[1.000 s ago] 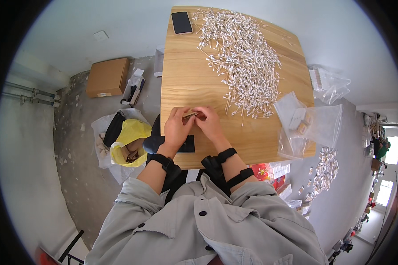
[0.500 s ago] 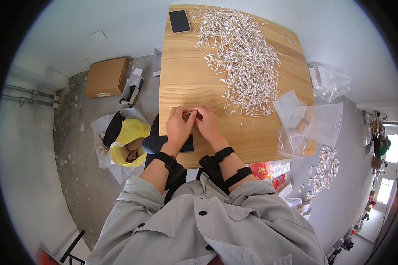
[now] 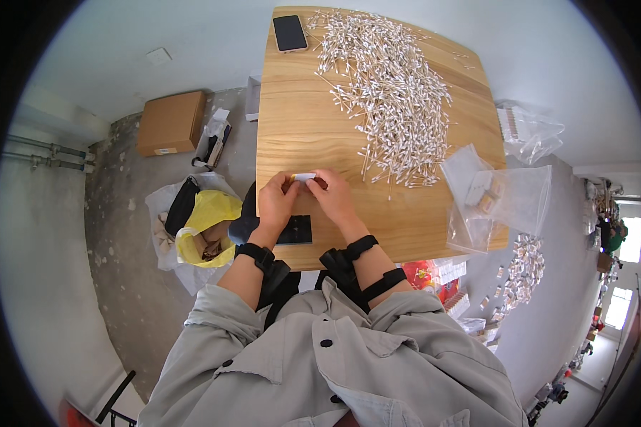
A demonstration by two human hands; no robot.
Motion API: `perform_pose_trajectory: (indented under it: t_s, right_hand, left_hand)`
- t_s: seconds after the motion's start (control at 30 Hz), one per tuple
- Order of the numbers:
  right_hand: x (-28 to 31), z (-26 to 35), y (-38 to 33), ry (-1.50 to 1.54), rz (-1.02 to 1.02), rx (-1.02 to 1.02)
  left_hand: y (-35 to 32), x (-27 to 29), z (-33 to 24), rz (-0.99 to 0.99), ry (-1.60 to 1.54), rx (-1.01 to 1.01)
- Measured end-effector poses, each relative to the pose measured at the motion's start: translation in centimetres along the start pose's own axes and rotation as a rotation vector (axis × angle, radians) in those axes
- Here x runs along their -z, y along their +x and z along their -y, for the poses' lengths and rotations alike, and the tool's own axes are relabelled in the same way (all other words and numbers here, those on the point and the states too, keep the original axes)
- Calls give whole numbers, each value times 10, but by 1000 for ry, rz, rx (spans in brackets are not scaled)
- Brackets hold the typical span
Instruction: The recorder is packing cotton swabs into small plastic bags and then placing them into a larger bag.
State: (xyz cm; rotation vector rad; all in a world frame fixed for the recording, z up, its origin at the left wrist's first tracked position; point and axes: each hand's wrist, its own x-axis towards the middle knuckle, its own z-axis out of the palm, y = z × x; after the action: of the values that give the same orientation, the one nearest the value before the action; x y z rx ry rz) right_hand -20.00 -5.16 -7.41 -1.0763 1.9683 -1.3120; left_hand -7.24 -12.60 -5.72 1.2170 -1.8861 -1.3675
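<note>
Above the near left part of the wooden table (image 3: 299, 146), my two hands hold a small white piece with a yellowish end (image 3: 304, 177) between them. It looks like a small box or packet, too small to tell which. My left hand (image 3: 277, 199) pinches its left end, and the fingertips of my right hand (image 3: 334, 197) close on its right end. Beyond my hands, a big loose heap of cotton swabs (image 3: 395, 92) spreads over the middle and far side of the table. By my left wrist lies a flat black object (image 3: 296, 230).
A phone (image 3: 290, 33) lies at the table's far left corner. Clear plastic bags (image 3: 516, 196) hang over the right edge. On the floor are a cardboard box (image 3: 171, 123), a yellow bag (image 3: 217, 208) at left, and many small packets (image 3: 523, 274) at right.
My hands have turned and moved slightly apart, so the white piece now shows between the fingertips. My left forearm has shifted left, uncovering more of the flat black object.
</note>
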Motion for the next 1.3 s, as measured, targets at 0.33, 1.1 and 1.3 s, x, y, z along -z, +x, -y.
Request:
perform_pose_trajectory:
  t_s: [0.33, 1.1, 1.3]
  right_hand:
    - [1, 5, 1, 284, 10, -75]
    - [16, 8, 1, 205, -37, 58]
    - [18, 5, -1, 228, -46, 78]
  left_hand:
    - [4, 8, 6, 165, -349, 171]
    - [8, 21, 10, 246, -566, 507]
    - [8, 24, 12, 240, -593, 520]
